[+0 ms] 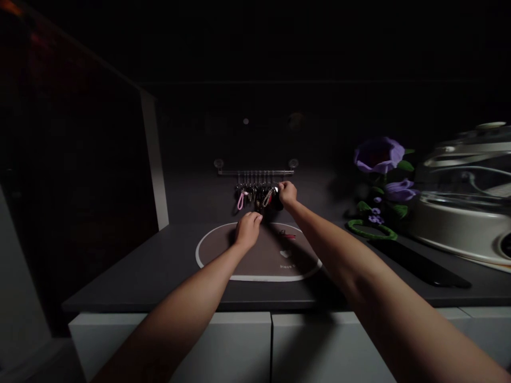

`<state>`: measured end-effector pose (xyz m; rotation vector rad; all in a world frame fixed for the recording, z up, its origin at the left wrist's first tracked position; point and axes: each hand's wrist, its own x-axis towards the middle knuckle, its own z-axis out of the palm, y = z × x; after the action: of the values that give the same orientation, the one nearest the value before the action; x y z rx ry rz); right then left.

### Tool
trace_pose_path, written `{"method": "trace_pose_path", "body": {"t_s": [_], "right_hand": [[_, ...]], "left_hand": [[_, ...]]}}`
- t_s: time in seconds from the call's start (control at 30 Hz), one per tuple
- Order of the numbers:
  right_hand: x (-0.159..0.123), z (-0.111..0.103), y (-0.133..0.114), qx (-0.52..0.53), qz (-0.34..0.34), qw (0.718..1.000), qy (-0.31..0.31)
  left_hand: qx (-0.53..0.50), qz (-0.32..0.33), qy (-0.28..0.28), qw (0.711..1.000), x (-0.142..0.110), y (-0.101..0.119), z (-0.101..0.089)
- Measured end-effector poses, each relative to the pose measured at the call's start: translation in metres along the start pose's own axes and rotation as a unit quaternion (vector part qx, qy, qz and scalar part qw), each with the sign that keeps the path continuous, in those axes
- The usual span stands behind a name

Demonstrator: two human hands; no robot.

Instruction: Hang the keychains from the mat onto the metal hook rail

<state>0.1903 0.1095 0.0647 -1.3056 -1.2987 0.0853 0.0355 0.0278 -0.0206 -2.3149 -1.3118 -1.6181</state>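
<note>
A bar with hooks (pixel 255 172) is fixed to the back wall, and bunches of keys (pixel 252 191) hang from it. Among them are a pink loop strap (pixel 240 200) and a braided cord loop (pixel 267 198). My right hand (pixel 288 194) is closed at the right end of the hanging row, beside a dark item and a bit of red. Lower down, my left hand (pixel 248 230) is closed in a pinch just under the keys. What either hand's fingers hold is too dark and small to make out.
Below the keys lies a brown oval mat (pixel 223 250) with a white rim, bearing a small red item (pixel 287 235). To the right are purple craft flowers (pixel 379 155), a green ring (pixel 371 230), a long black object (pixel 423 263) and a white appliance (pixel 459 223) with a clear top.
</note>
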Motion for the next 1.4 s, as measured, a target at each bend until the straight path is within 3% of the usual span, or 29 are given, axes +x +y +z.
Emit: {"method": "trace_pose_path", "body": {"t_s": [0.43, 0.67, 0.9, 1.07, 1.4], "right_hand": [[-0.030, -0.038, 0.000, -0.003, -0.054, 0.997, -0.058], [-0.072, -0.058, 0.030, 0.029, -0.053, 0.980, -0.187], [-0.099, -0.079, 0.049, -0.143, -0.087, 0.948, -0.272], [-0.098, -0.077, 0.052, -0.205, -0.121, 0.922, -0.306], [-0.093, -0.061, 0.058, -0.265, -0.202, 0.889, -0.315]], "left_hand": [[-0.019, 0.021, 0.001, 1.000, -0.001, 0.002, -0.004], [-0.031, 0.034, -0.039, 0.998, -0.004, 0.005, -0.006], [0.001, 0.042, -0.101, 0.994, -0.007, 0.008, -0.007], [0.019, 0.046, -0.131, 0.990, -0.008, 0.009, -0.007], [0.019, 0.064, -0.156, 0.986, -0.010, 0.010, -0.001]]}}
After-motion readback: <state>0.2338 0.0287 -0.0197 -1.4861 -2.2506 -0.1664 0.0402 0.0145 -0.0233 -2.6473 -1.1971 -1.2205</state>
